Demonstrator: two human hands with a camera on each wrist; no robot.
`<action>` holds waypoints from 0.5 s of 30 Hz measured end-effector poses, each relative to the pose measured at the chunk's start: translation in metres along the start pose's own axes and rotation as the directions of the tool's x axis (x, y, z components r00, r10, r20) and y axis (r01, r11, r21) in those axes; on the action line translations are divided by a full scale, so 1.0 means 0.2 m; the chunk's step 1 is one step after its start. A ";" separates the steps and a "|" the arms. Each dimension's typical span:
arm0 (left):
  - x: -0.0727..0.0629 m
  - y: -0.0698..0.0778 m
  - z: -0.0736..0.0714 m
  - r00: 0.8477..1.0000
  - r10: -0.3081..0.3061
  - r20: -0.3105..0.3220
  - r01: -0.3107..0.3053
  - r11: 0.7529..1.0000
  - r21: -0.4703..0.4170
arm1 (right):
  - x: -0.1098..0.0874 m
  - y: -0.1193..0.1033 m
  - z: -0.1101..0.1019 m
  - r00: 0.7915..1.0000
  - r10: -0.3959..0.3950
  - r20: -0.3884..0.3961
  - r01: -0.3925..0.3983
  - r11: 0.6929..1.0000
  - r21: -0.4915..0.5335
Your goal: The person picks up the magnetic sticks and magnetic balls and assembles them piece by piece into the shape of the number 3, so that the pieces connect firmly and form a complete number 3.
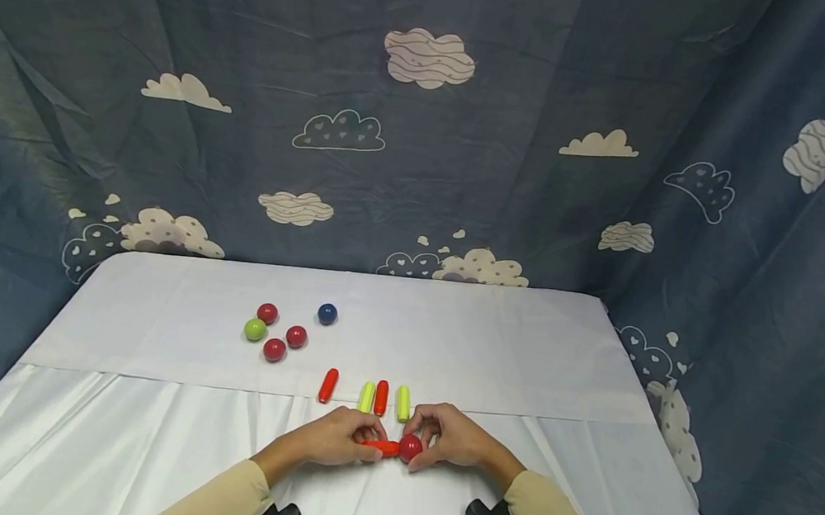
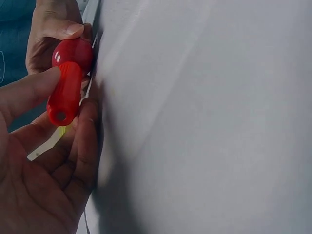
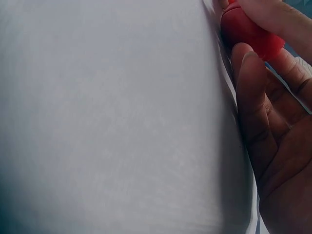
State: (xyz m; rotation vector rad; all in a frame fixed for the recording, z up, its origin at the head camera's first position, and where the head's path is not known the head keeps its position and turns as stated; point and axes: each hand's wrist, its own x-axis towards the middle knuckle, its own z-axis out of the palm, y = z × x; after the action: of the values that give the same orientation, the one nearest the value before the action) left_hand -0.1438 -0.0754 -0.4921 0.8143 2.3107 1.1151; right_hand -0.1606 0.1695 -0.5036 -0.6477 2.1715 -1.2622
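Note:
My left hand (image 1: 334,439) pinches a small orange-red ridged handle (image 1: 387,448) between thumb and fingers. In the left wrist view the handle (image 2: 66,92) shows a small hole in its near end. A shiny red ball (image 1: 411,447) is gripped by my right hand (image 1: 460,438), thumb on the near side and fingers on the far side. Ball and handle meet end to end, low over the white cloth; whether they are joined cannot be told. In the right wrist view the ball (image 3: 253,34) is partly covered by the thumb.
Beyond the hands lie two orange-red handles (image 1: 328,385) and two yellow ones (image 1: 403,403). Farther back left are three red balls (image 1: 273,349), a green ball (image 1: 255,329) and a blue ball (image 1: 327,313). A white cloth (image 1: 524,343) covers the table; a dark cloud-patterned curtain (image 1: 465,171) hangs behind.

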 end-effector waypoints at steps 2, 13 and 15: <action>-0.01 0.00 -0.01 1.000 0.003 -0.001 -0.003 1.000 0.014 | 0.00 0.00 0.00 1.000 0.002 -0.002 -0.002 1.000 -0.004; -0.11 -0.02 -0.09 1.000 -0.009 -0.011 0.009 0.999 -0.036 | 0.00 -0.01 0.01 1.000 0.018 -0.006 -0.018 1.000 0.016; -0.12 -0.03 -0.12 0.999 -0.007 -0.037 0.006 0.999 -0.034 | 0.00 -0.01 0.00 1.000 0.017 -0.011 -0.017 1.000 0.016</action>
State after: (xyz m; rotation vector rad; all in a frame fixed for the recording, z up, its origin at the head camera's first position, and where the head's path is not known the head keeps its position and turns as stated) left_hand -0.1439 -0.1072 -0.4798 0.7798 2.3164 1.1725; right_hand -0.1595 0.1680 -0.5016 -0.6161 2.1697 -1.2760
